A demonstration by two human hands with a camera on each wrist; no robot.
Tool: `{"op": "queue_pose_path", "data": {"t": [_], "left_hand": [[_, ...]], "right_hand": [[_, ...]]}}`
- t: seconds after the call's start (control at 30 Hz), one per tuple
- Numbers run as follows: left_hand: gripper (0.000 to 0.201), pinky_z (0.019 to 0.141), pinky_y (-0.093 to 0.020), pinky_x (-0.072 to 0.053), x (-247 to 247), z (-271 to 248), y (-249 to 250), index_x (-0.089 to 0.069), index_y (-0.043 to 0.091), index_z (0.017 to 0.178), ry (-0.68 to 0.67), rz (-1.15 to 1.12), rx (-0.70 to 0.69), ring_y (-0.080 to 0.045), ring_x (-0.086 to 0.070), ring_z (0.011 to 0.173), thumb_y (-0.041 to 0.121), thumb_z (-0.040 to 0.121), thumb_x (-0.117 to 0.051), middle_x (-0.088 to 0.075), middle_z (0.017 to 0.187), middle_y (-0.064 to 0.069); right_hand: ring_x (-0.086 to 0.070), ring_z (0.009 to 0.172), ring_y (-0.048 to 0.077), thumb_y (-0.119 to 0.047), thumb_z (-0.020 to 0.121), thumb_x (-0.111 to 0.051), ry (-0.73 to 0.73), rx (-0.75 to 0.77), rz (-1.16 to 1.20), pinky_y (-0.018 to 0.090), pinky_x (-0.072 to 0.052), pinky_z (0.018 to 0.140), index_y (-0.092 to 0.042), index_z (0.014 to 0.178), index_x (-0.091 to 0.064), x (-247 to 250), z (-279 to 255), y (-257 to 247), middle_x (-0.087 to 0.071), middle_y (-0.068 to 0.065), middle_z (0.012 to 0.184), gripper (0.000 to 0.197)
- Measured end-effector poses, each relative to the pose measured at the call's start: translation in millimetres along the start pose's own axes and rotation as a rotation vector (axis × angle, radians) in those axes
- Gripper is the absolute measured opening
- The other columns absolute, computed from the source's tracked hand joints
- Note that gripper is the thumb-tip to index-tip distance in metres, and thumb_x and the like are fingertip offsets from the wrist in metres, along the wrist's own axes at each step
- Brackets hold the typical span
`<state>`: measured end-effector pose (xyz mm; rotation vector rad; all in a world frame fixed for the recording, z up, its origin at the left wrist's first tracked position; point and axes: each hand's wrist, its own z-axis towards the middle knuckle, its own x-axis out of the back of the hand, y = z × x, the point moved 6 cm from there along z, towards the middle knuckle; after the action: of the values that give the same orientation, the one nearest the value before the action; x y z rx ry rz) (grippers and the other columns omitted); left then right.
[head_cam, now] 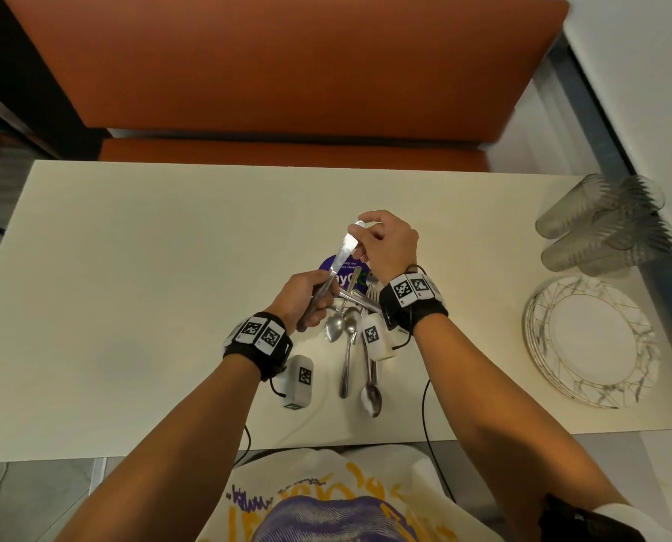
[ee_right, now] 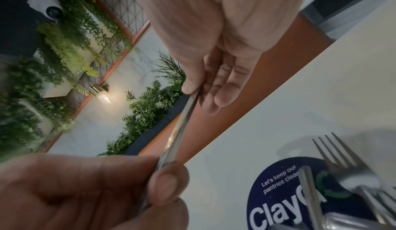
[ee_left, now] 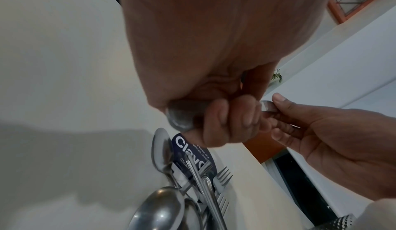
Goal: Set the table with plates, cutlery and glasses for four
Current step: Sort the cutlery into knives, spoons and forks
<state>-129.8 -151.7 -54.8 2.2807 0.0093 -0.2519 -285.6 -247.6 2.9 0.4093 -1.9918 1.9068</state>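
Note:
A silver knife is held above the table between both hands. My left hand has its fingers curled round the knife's lower end. My right hand pinches the upper end between thumb and fingers, seen close in the right wrist view. Below the hands a pile of spoons and forks lies on the cream table. A stack of white marbled plates sits at the right edge. Clear glasses lie on their sides behind the plates.
A round purple sticker on the tabletop lies partly under the cutlery. An orange bench runs along the table's far side. A wall closes off the right side, and the table's near edge is at my body.

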Motion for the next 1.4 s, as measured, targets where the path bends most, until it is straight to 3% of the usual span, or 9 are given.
{"op": "queue_pose_path", "data": {"t": [0.3, 0.4, 0.47, 0.63, 0.77, 0.9, 1.07, 1.17, 1.4], "left_hand": [[0.04, 0.033, -0.019, -0.021, -6.3, 7.8, -4.7, -0.048, 0.019, 0.069, -0.007, -0.026, 0.075, -0.009, -0.024, 0.036, 0.031, 0.105, -0.037, -0.034, 0.055, 0.003], [0.03, 0.039, -0.021, -0.033, -2.6, 10.8, 3.9, -0.055, 0.012, 0.08, 0.092, 0.253, -0.06, -0.013, -0.041, 0.042, 0.031, 0.103, -0.052, -0.05, 0.061, -0.003], [0.02, 0.051, -0.02, -0.046, 3.9, 14.1, 10.5, -0.062, 0.007, 0.094, 0.213, 0.47, -0.177, -0.013, -0.059, 0.053, 0.026, 0.099, -0.063, -0.067, 0.075, -0.006], [0.014, 0.058, -0.006, -0.049, 29.9, 23.9, 29.5, -0.068, 0.014, 0.107, 0.449, 0.552, -0.393, -0.008, -0.067, 0.076, 0.013, 0.094, -0.074, -0.07, 0.087, -0.001], [0.016, 0.08, -0.032, -0.057, 39.4, 49.8, 45.5, -0.077, 0.014, 0.107, 0.48, 0.825, -0.503, -0.021, -0.066, 0.086, 0.017, 0.091, -0.076, -0.071, 0.095, -0.006], [0.016, 0.077, -0.042, -0.056, 39.1, 80.6, 48.5, -0.078, 0.019, 0.109, 0.468, 1.033, -0.479, -0.026, -0.063, 0.09, 0.025, 0.097, -0.069, -0.069, 0.097, -0.006], [0.015, 0.074, -0.045, -0.058, 40.8, 103.9, 42.0, -0.079, 0.017, 0.105, 0.488, 1.113, -0.466, -0.027, -0.06, 0.098, 0.024, 0.098, -0.068, -0.065, 0.104, -0.006], [0.012, 0.073, -0.047, -0.056, 39.4, 109.5, 36.7, -0.081, 0.015, 0.1, 0.505, 1.175, -0.489, -0.029, -0.057, 0.098, 0.021, 0.095, -0.072, -0.068, 0.099, -0.006], [0.018, 0.078, -0.037, -0.051, 40.8, 108.5, 32.0, -0.079, 0.008, 0.109, 0.472, 1.105, -0.443, -0.028, -0.054, 0.106, 0.016, 0.096, -0.071, -0.069, 0.105, -0.008]], "right_hand": [[-0.07, 0.051, 0.018, -0.021, 0.093, -0.069, -0.175, -0.062, -0.007, 0.037, -0.062, 0.058, -0.008, 0.098, -0.071, -2.0, 9.1, 7.5, -0.073, 0.005, 0.064, 0.014], [-0.07, 0.051, 0.018, -0.021, 0.093, -0.069, -0.167, -0.085, 0.001, 0.033, -0.061, 0.056, -0.008, 0.096, -0.07, 1.0, 16.6, 6.1, -0.074, 0.003, 0.065, 0.014], [-0.07, 0.05, 0.019, -0.019, 0.094, -0.068, -0.125, -0.093, 0.018, 0.029, -0.059, 0.053, -0.007, 0.096, -0.071, 6.5, 22.4, 5.9, -0.073, 0.005, 0.065, 0.012], [-0.073, 0.057, 0.027, -0.019, 0.093, -0.069, -0.027, -0.257, 0.13, 0.037, -0.063, 0.061, -0.007, 0.094, -0.069, 19.6, 41.4, 30.3, -0.074, 0.01, 0.064, 0.012], [-0.074, 0.062, 0.03, -0.021, 0.091, -0.071, -0.019, -0.432, 0.186, 0.043, -0.064, 0.07, -0.009, 0.093, -0.069, 17.6, 52.8, 64.4, -0.075, 0.011, 0.067, 0.013], [-0.07, 0.056, 0.022, -0.024, 0.087, -0.076, 0.014, -0.515, 0.135, 0.041, -0.064, 0.069, -0.007, 0.092, -0.073, 16.9, 61.4, 98.0, -0.075, 0.009, 0.067, 0.018], [-0.069, 0.063, 0.015, -0.03, 0.08, -0.08, -0.017, -0.434, -0.112, 0.032, -0.062, 0.071, -0.014, 0.082, -0.077, 16.6, 68.7, 128.6, -0.074, 0.001, 0.07, 0.017], [-0.064, 0.073, 0.012, -0.033, 0.085, -0.076, -0.105, -0.291, -0.296, 0.024, -0.049, 0.072, -0.014, 0.085, -0.078, 12.9, 70.7, 132.6, -0.071, -0.004, 0.077, 0.019], [-0.057, 0.076, 0.013, -0.028, 0.09, -0.072, -0.228, -0.089, -0.409, 0.021, -0.042, 0.072, -0.013, 0.091, -0.075, 6.4, 62.7, 139.6, -0.064, 0.002, 0.09, 0.016]]}}
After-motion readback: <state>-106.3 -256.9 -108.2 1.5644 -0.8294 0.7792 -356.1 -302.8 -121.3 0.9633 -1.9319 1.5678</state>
